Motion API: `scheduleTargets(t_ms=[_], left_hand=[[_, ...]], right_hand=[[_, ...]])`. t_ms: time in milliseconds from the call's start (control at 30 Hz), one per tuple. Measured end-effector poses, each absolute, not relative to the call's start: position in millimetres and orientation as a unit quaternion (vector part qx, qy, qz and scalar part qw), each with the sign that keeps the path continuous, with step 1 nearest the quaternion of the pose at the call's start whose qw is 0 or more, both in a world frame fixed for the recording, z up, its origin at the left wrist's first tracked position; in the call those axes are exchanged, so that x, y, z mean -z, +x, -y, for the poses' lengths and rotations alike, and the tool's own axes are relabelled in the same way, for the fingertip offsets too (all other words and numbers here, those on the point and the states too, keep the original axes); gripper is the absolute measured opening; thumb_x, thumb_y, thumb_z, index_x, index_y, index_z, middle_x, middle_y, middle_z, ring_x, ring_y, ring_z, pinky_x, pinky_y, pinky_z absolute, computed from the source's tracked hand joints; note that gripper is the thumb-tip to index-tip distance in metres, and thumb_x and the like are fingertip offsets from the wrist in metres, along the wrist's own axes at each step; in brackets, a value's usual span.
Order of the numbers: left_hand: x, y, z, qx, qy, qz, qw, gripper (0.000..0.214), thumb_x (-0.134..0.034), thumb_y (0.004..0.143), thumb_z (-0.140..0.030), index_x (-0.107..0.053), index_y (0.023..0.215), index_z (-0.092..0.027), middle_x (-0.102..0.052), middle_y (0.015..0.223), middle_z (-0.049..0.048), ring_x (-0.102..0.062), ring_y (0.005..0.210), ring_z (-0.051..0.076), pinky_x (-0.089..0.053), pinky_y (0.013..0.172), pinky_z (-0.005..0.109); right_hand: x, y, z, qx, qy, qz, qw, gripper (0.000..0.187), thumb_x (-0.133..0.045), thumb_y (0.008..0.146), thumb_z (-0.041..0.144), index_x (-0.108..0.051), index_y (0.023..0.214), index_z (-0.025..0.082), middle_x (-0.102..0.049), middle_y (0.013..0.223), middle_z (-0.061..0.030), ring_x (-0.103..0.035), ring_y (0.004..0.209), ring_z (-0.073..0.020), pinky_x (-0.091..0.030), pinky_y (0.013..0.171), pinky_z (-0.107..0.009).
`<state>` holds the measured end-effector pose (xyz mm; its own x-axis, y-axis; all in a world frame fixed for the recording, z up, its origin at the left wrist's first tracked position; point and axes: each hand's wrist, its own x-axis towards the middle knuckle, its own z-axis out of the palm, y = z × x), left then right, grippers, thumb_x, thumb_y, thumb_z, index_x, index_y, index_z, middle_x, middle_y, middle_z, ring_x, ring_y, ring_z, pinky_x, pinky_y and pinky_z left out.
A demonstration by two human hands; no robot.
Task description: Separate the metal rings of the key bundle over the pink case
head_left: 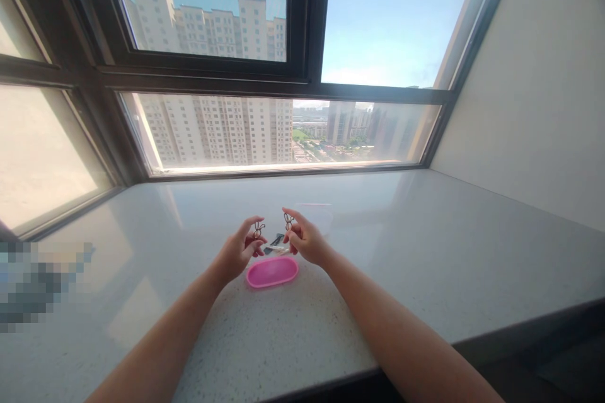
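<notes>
My left hand [242,249] is raised over the pale stone sill [425,252], its fingers pinched on a small wire clip [259,228] shaped like a bunny. My right hand [305,239] is close beside it, pinching a second small wire clip [288,221] of the same kind. Just below and between both hands lies a pink oval lid [272,271], flat on the sill. Behind the hands some small dark and light pieces [275,244] lie on the sill, too small to name.
A clear plastic container [316,214] stands just beyond my right hand. A large dark-framed window [302,79] runs along the back, a white wall [534,94] closes the right side. The sill's front edge [520,330] drops off at the lower right. A blurred patch covers the left.
</notes>
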<state>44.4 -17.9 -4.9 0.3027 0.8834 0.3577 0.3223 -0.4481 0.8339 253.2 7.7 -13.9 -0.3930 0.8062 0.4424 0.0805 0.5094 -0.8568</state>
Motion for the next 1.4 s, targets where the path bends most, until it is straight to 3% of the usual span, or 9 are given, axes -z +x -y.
scheduleTargets(t_ms=[300,533,700,900,1033,1400], left_hand=[[9,44,15,-0.446,0.731,-0.395,0.333,0.049,-0.052,0.078,-0.015,-0.033,0.122,-0.025,-0.061,0.084,0.0014,-0.065,0.071,0.015,-0.053,0.075,0.036],[10,43,13,-0.458,0.727,-0.389,0.333,0.046,-0.048,0.078,-0.013,-0.033,0.119,-0.025,-0.058,0.087,0.0009,-0.066,0.073,0.015,-0.052,0.077,0.038],[9,44,14,-0.465,0.720,-0.394,0.333,0.049,-0.049,0.078,-0.012,-0.031,0.121,-0.025,-0.056,0.089,0.0011,-0.066,0.072,0.015,-0.052,0.076,0.037],[9,45,14,-0.469,0.720,-0.382,0.340,0.049,-0.050,0.077,-0.013,-0.031,0.121,-0.025,-0.057,0.087,0.0004,-0.066,0.073,0.015,-0.052,0.077,0.038],[6,45,16,-0.457,0.729,-0.382,0.338,0.048,-0.051,0.077,-0.014,-0.032,0.120,-0.023,-0.059,0.083,0.0003,-0.065,0.075,0.016,-0.052,0.078,0.038],[0,46,20,-0.432,0.771,-0.409,0.227,0.052,-0.053,0.076,-0.015,-0.037,0.125,-0.023,-0.063,0.087,0.0027,-0.059,0.073,0.014,-0.048,0.070,0.030]], right_hand=[[13,254,-7,-0.339,-0.304,0.771,0.445,0.060,-0.039,0.082,0.011,-0.029,0.137,0.029,-0.058,0.073,0.0039,-0.050,0.046,-0.0051,-0.046,0.049,-0.019],[14,255,-8,-0.313,-0.312,0.780,0.444,0.062,-0.053,0.077,0.013,-0.034,0.135,0.026,-0.055,0.072,0.0043,-0.050,0.051,-0.0058,-0.045,0.052,-0.019],[14,254,-8,-0.375,-0.284,0.767,0.437,0.064,-0.048,0.081,0.015,-0.025,0.140,0.028,-0.054,0.072,0.0043,-0.054,0.051,-0.0069,-0.049,0.053,-0.022],[18,253,-12,-0.382,-0.273,0.762,0.446,0.055,-0.051,0.080,0.018,-0.038,0.134,0.024,-0.057,0.073,0.0020,-0.055,0.052,-0.0077,-0.050,0.053,-0.023],[19,252,-11,-0.403,-0.267,0.759,0.437,0.058,-0.053,0.080,0.019,-0.036,0.136,0.024,-0.055,0.071,0.0029,-0.056,0.054,-0.0086,-0.051,0.056,-0.025],[19,253,-11,-0.402,-0.265,0.748,0.457,0.072,-0.059,0.072,0.010,-0.031,0.137,0.021,-0.059,0.083,-0.0013,-0.056,0.071,-0.0109,-0.050,0.068,-0.027]])
